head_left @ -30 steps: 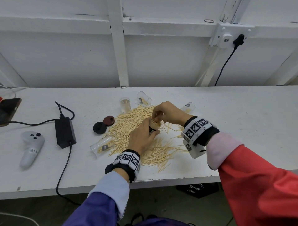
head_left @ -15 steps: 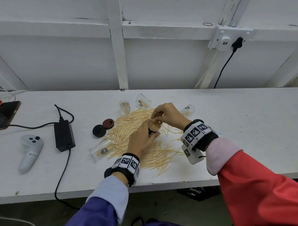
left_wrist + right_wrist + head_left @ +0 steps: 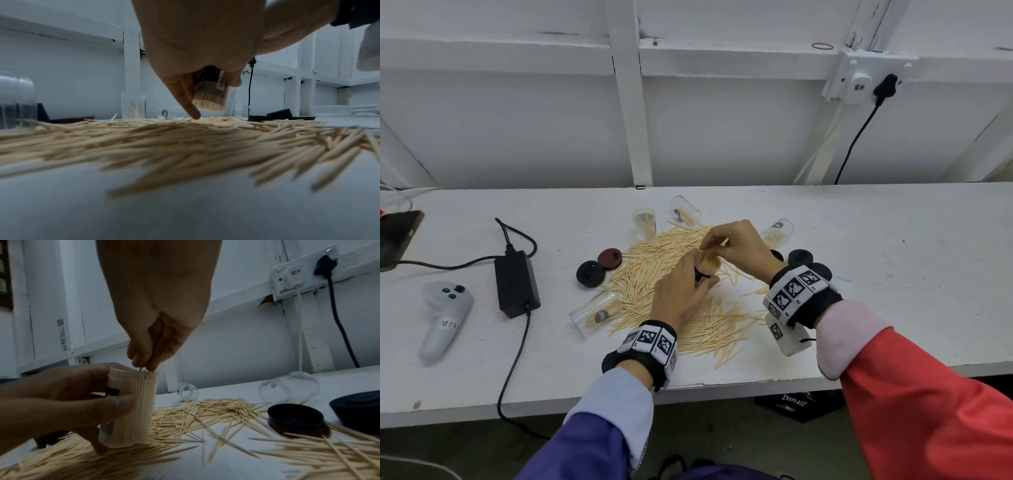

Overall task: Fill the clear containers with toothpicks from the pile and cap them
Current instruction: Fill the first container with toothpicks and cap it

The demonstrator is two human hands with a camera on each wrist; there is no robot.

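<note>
We see left hand (image 3: 68, 402) gripping packed container (image 3: 131, 407) upright over pile (image 3: 654, 274). Right hand (image 3: 156, 337) pinching toothpick (image 3: 140, 369) at mouth. We judge container light, slick, rigid; hold mid-wall. Toothpicks stiff, thin; pinch near end.

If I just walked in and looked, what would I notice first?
Probably the big heap of toothpicks spread over the middle of the white table. Right above it, the left hand grips a clear container packed full of toothpicks, while the right hand pinches one more toothpick into its open top. Other clear containers lie tipped over around the heap, with dark caps sitting off to the sides.
</note>
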